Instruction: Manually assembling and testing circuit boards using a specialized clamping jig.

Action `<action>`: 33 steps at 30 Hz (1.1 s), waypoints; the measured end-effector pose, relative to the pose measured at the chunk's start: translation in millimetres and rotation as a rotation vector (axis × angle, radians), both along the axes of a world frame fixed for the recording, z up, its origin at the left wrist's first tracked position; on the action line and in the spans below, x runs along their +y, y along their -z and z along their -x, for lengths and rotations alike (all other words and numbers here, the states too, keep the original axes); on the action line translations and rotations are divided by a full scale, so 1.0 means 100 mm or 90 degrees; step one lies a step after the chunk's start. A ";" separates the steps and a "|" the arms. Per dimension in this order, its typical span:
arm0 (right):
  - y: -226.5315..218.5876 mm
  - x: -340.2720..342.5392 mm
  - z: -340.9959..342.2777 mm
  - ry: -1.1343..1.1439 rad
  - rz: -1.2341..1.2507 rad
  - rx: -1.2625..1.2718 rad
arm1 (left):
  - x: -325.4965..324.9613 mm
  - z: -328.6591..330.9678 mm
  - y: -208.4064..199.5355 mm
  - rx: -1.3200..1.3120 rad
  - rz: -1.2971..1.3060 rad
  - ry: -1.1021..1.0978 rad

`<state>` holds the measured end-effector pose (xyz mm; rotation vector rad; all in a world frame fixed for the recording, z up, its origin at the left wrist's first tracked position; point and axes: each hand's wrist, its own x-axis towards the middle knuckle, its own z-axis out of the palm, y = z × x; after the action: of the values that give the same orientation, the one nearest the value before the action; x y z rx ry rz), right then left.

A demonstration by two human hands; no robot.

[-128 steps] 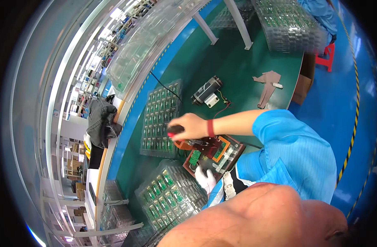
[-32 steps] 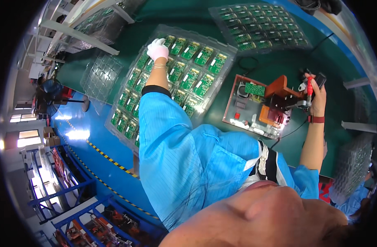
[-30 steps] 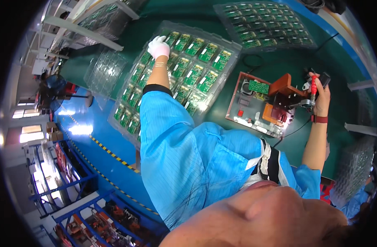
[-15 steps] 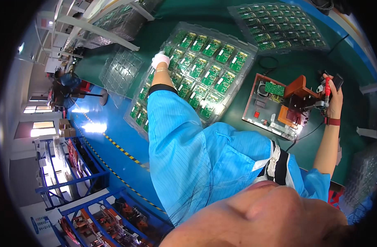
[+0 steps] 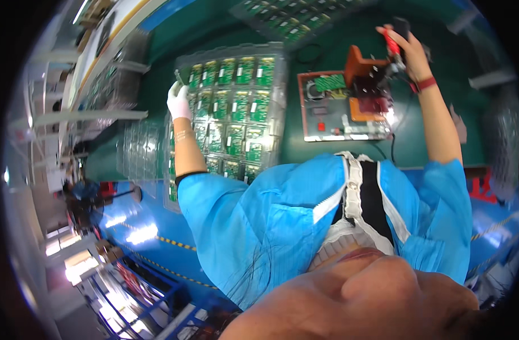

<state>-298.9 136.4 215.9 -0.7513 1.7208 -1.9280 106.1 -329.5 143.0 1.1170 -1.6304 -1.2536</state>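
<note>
Green worktop (image 5: 305,156) fills the upper middle of the head view, its near edge running under the person's blue sleeves.

Clear tray (image 5: 228,110) of green boards sits left of centre, many pockets, most filled. Its near edge is hidden by the left sleeve; its left edge lies close to the worktop edge. A second tray (image 5: 290,17) of boards lies beyond it at the far side, apart from the first. A stack of empty clear trays (image 5: 136,150) stands just left of the first tray, past the worktop edge.

Red-framed fixture (image 5: 344,107) stands right of the tray, a strip of bare green between them. One green board (image 5: 330,84) lies in its far left corner. An orange block rises at its far side.

Left hand (image 5: 179,101), in a white glove, rests at the tray's far left corner, fingers closed on a board (image 5: 184,75) there, lifted at an angle.

Right hand (image 5: 404,48), bare with a red wristband, is clamped round a red-and-black lever (image 5: 392,39) at the far right of the fixture. A black cable runs from the fixture toward the body.

Bare worktop shows right of the fixture and between the two trays.
</note>
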 end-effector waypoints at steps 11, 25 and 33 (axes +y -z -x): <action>0.19 -0.09 0.12 -0.017 0.060 -0.095 | 2.93 1.49 0.22 -0.217 0.660 0.779; 0.02 -0.03 0.01 0.004 0.046 -0.136 | 3.74 2.17 1.01 -0.243 0.507 0.732; 0.04 -0.07 0.02 0.011 0.044 -0.167 | 3.82 2.32 0.99 -0.287 0.638 0.800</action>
<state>-300.5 129.5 211.9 -0.4818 1.5132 -2.0062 -125.8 53.0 44.2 -0.4181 -2.9572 -0.5341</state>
